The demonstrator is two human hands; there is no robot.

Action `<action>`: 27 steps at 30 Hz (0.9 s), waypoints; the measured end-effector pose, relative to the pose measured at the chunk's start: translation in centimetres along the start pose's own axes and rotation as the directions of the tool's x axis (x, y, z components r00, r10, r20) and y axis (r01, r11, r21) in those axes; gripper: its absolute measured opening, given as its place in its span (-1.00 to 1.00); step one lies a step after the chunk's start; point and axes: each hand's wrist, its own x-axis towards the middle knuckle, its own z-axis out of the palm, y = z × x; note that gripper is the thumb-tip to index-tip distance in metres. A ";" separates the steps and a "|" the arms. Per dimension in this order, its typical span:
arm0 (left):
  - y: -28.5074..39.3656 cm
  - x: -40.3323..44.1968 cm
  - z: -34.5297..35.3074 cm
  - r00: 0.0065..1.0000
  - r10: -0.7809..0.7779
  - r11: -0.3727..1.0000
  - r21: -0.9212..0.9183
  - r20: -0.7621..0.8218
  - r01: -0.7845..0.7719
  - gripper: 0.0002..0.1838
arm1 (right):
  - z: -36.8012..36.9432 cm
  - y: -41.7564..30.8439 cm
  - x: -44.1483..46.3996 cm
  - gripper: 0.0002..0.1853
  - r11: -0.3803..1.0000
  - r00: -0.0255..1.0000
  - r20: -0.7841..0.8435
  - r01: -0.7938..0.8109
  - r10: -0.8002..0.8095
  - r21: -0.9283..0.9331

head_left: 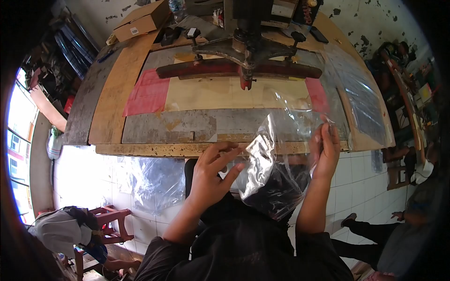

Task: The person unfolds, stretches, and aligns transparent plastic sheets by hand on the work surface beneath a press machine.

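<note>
- The person's right grip (326,147) is pinching the upper right part of a clear plastic film (267,164) between thumb and fingers.
- The left grip (213,173) is spreading its fingers beside the film's left edge, thumb apart from the forefinger; whether a fingertip is touching the film, I cannot tell.
- The film is hanging between the two hands, over the front edge of the worktop (168,150) and above the person's lap, catching a bright glare on its left side.
- Behind it, a pale yellow sheet (234,93) is lying on the worktop, with a pink patch (146,91) at its left end and another pink patch (317,96) at its right.
- A dark metal bar (201,69) is spanning the far part of that sheet, hanging from a black machine frame (244,49).
- Clear plastic sheets (365,107) are lying on the worktop's right side.
- A cardboard box (142,22) is sitting at the far left, and a phone (318,34) is lying at the far right.
- More clear plastic (158,182) is lying on the tiled floor (349,187), lower left.
</note>
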 end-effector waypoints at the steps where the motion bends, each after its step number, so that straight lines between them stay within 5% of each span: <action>1: 0.3 0.0 0.2 1.000 0.000 1.000 0.000 0.001 0.000 -0.60 | -0.1 0.2 0.1 -0.68 1.000 1.000 0.011 -0.009 0.010 -0.006; 4: 0.8 0.1 0.6 0.996 -0.031 0.996 -0.087 -0.083 0.023 -0.72 | 0.4 0.5 0.5 -0.68 0.992 1.000 -0.019 0.014 -0.016 -0.124; 6: 0.4 0.0 0.5 0.930 0.244 0.944 0.288 -0.274 -0.162 -0.77 | 0.3 1.1 0.9 -0.67 0.978 0.999 -0.029 0.026 -0.033 -0.205; 7: 0.5 -0.2 0.1 0.931 0.244 0.944 0.287 -0.272 -0.164 -0.77 | 0.3 1.5 1.2 -0.67 0.958 0.998 -0.034 0.037 -0.049 -0.283; 9: 1.5 -0.9 -1.0 0.885 0.429 0.893 0.233 -0.184 -0.385 -0.75 | 0.1 2.4 1.9 -0.68 0.959 0.998 -0.033 0.047 -0.059 -0.278; 11: 2.8 -1.6 -1.9 0.862 0.486 0.872 -0.152 0.145 -0.466 -0.75 | 0.1 2.9 2.5 -0.69 0.960 0.997 -0.033 0.056 -0.068 -0.274; 13: 3.3 -2.0 -0.6 0.727 0.551 0.790 -0.537 0.409 -0.296 -0.80 | 0.2 3.2 3.2 -0.72 0.973 0.998 -0.059 -0.002 -0.012 -0.230; 15: 2.1 -4.1 2.0 0.524 0.571 0.768 -0.637 0.632 -0.067 -0.79 | 0.4 3.4 4.1 -0.73 0.974 0.998 -0.065 -0.009 -0.005 -0.226; 16: 2.0 -4.4 3.6 0.521 0.573 0.766 -0.640 0.633 -0.066 -0.79 | 0.4 3.5 4.5 -0.74 0.975 0.997 -0.072 -0.016 0.000 -0.220; 18: 2.2 -5.1 6.7 0.129 0.387 0.860 -0.408 0.913 0.308 -0.68 | -0.2 4.3 5.5 -0.74 0.976 0.999 -0.051 -0.019 0.009 -0.215; 19: 2.1 -5.8 7.8 0.121 0.392 0.857 -0.410 0.912 0.313 -0.68 | -0.5 4.4 5.8 -0.73 0.977 1.000 -0.024 -0.024 0.019 -0.210; 22: 1.9 -7.0 9.3 0.393 0.419 0.822 -0.526 0.819 0.219 -0.50 | -0.3 3.9 5.9 -0.74 0.979 0.999 -0.025 -0.052 0.048 -0.196; 23: 1.6 -6.9 9.3 0.387 0.423 0.820 -0.528 0.819 0.221 -0.50 | -0.4 3.9 5.9 -0.74 0.979 0.998 -0.033 -0.051 0.046 -0.198; 25: 2.0 -4.9 8.0 0.556 0.510 0.625 -0.727 0.656 0.284 -0.49 | -0.5 4.1 6.0 -0.75 0.985 0.999 0.001 -0.037 0.037 -0.167; 27: 1.9 -4.1 6.8 0.764 0.375 0.792 -0.609 0.525 0.030 -0.76 | -0.8 4.3 6.2 -0.75 0.987 0.999 0.012 -0.034 0.036 -0.158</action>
